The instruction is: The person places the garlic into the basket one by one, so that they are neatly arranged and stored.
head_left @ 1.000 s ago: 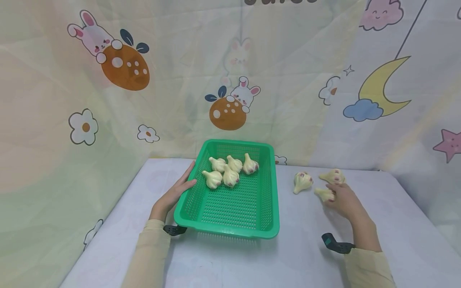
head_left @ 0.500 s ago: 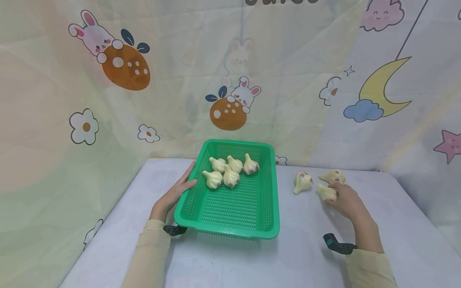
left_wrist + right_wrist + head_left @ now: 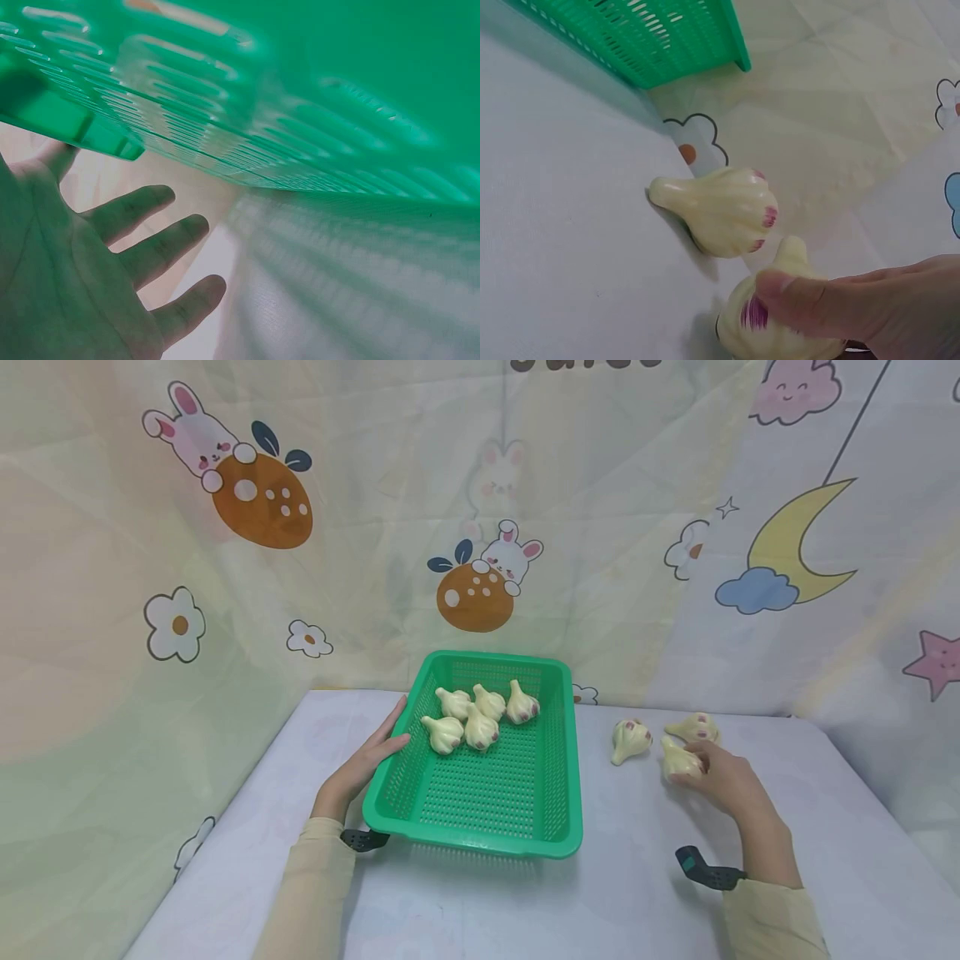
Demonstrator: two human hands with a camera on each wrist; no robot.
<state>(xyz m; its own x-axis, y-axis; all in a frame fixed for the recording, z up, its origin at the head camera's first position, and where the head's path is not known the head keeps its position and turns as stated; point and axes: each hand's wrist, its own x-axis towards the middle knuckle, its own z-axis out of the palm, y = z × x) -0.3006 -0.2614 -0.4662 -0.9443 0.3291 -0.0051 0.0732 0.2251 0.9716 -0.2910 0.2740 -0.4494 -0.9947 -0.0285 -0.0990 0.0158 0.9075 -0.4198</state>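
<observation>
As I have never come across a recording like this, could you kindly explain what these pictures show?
There is no robot here: the left hand and right hand are a person's own, bare. One picture looks forward and down from the head; the other two look out from each wrist. The left hand touches a green basket with five garlic bulbs inside. The right hand pinches a sixth bulb, and two more bulbs lie nearby on the white table.
</observation>
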